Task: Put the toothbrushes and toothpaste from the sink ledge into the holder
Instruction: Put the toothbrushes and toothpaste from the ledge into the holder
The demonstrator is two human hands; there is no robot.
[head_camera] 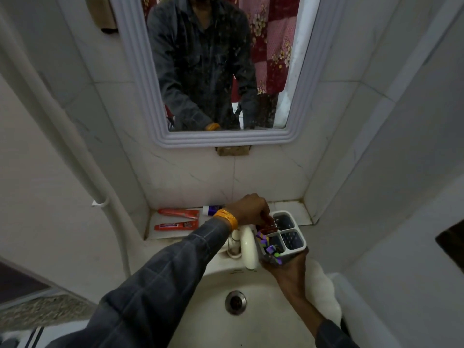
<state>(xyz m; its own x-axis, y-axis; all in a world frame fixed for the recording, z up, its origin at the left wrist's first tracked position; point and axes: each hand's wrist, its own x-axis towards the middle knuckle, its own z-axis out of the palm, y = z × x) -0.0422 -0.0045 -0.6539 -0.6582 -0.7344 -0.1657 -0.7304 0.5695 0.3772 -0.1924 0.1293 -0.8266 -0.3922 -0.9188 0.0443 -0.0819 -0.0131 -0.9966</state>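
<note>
A white four-compartment holder (300, 226) is gripped from below by my right hand (288, 270), over the sink's back edge. Purple toothbrushes (270, 248) stand in its near-left compartment. My left hand (251, 207) reaches over the holder's far-left compartment, fingers pinched on a red toothpaste tube (270, 226) that is partly inside it. On the tiled ledge (296, 208) lie two more red toothpaste tubes (178, 213) (175, 226) and a white-and-purple tube (213, 209), left of my wrist.
A white tap (248, 247) curves over the basin (208, 297) just left of the holder. The drain (235, 302) sits in the basin's middle. A white-framed mirror (140, 71) hangs above the ledge. A white pipe (82, 159) runs down the left wall.
</note>
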